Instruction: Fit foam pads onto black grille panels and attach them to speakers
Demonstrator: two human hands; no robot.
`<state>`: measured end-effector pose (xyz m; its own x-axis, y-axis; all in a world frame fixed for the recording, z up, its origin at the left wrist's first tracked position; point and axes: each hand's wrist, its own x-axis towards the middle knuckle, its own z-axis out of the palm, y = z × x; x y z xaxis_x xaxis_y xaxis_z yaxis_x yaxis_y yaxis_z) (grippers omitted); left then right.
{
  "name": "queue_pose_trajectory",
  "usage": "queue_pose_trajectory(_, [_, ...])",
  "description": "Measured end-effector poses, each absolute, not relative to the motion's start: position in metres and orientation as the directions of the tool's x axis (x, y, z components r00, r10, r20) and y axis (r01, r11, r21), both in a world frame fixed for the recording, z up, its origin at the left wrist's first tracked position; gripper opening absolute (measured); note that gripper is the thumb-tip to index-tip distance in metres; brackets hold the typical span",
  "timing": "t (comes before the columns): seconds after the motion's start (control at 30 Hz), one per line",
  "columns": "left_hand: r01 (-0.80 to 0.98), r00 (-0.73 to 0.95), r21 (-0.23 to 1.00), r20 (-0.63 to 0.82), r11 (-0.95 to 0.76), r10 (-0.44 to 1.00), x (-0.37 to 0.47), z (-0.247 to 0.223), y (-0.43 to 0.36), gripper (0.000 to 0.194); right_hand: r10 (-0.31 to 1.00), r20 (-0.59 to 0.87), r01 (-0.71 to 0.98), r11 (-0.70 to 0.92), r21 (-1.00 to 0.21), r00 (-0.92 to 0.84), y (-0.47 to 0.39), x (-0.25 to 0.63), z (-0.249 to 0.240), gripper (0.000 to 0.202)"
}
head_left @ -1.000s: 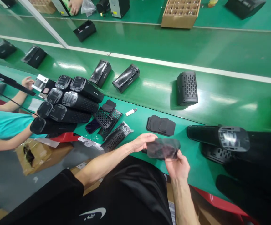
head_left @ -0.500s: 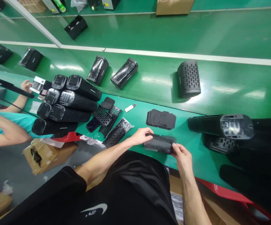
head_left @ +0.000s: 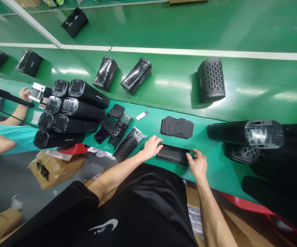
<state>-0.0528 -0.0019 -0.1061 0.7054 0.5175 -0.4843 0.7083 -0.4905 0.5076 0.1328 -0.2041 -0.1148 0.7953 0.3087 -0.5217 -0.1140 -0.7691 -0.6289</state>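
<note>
A long black panel [head_left: 173, 155] lies on the green table in front of me, with a dark sheet along its inner face. At its left end is my left hand [head_left: 152, 147], fingers bent and touching the edge. My right hand [head_left: 198, 163] is at the right end, thumb and fingers apart, nothing held between them. Just beyond the panel lies a pile of thin black sheets [head_left: 177, 127]. A small white tool [head_left: 142, 115] rests to the left of that pile.
Black perforated grilles [head_left: 117, 127] and a plastic-wrapped part [head_left: 129, 144] lie left of my left hand. Black housings [head_left: 80, 123] are stacked further left, near another person's arm [head_left: 17, 115]. A tall black housing [head_left: 246, 134] stands right. Housings [head_left: 211, 80] sit on the green belt.
The dark sheet, pinched between both hands before, now lies down in the panel. The fingers of my right hand have spread off it. The view has shifted slightly.
</note>
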Motion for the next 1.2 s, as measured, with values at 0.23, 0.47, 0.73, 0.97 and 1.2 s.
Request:
queue_pose_trajectory(0.23, [0.626, 0.682, 0.780, -0.553, 0.011, 0.478, -0.046, -0.085, 0.010, 0.027, 0.345, -0.701, -0.407, -0.622, -0.669, 0.624, -0.197, 0.141, -0.089, 0.056])
queue_pose_trajectory(0.47, [0.430, 0.677, 0.787, -0.605, 0.443, 0.419, -0.050, -0.041, 0.016, 0.042, 0.384, -0.776, -0.705, -0.341, -0.622, 0.500, -0.197, 0.129, -0.030, 0.069])
queue_pose_trajectory(0.73, [0.349, 0.711, 0.780, -0.581, 0.519, 0.395, -0.055, -0.014, 0.014, 0.037, 0.347, -0.786, -0.721, -0.323, -0.613, 0.512, -0.196, 0.123, -0.001, 0.057])
queue_pose_trajectory(0.97, [0.343, 0.700, 0.801, -0.566, 0.491, 0.435, -0.054, 0.001, 0.012, 0.029, 0.393, -0.761, -0.695, -0.327, -0.640, 0.516, -0.199, 0.119, 0.010, 0.056])
queue_pose_trajectory(1.2, [0.331, 0.714, 0.800, -0.559, 0.500, 0.422, -0.053, 0.003, 0.012, 0.032, 0.386, -0.765, -0.709, -0.309, -0.633, 0.515, -0.199, 0.116, 0.009, 0.052])
